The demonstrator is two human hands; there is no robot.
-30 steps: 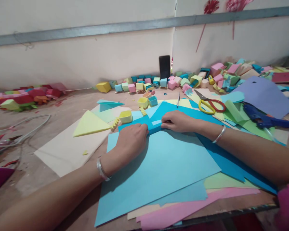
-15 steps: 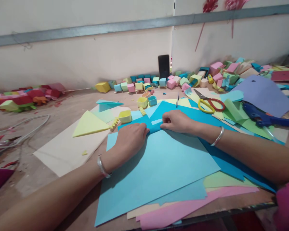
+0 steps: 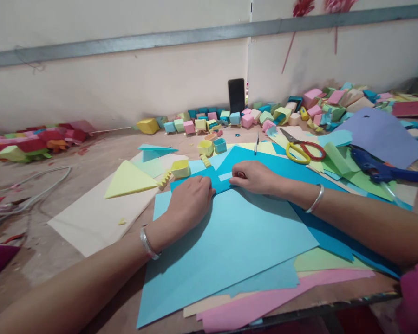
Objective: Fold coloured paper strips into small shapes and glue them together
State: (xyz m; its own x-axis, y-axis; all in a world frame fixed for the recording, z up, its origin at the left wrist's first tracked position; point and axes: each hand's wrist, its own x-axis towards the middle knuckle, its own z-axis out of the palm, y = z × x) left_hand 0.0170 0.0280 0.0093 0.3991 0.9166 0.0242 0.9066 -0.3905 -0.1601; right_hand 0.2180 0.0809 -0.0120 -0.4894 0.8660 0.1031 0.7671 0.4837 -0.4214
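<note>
A piece of bright blue paper (image 3: pixel 221 186) lies between my two hands at the upper edge of a light blue sheet (image 3: pixel 237 241). My left hand (image 3: pixel 192 198) is closed on its left part, knuckles up, the fingertips hidden beneath. On the other side my right hand (image 3: pixel 253 178) pinches the paper with curled fingers near its right end. A short pale blue strip (image 3: pixel 225 176) shows just behind the fold between them. Behind the hands spreads a larger bright blue sheet (image 3: pixel 242 157), which also runs under my right forearm.
Scissors (image 3: pixel 301 150) with red and yellow handles lie right of centre, near a blue glue gun (image 3: pixel 386 169). Small yellow paper boxes (image 3: pixel 180 168) stand behind my left hand. Several coloured paper cubes (image 3: pixel 189 127) line the wall beside an upright phone (image 3: pixel 236 95). A folded yellow paper (image 3: pixel 129 181) lies left.
My right hand has shifted very slightly to the left, its fingers curling a little differently on the blue paper. The left hand stays nearly in place.
</note>
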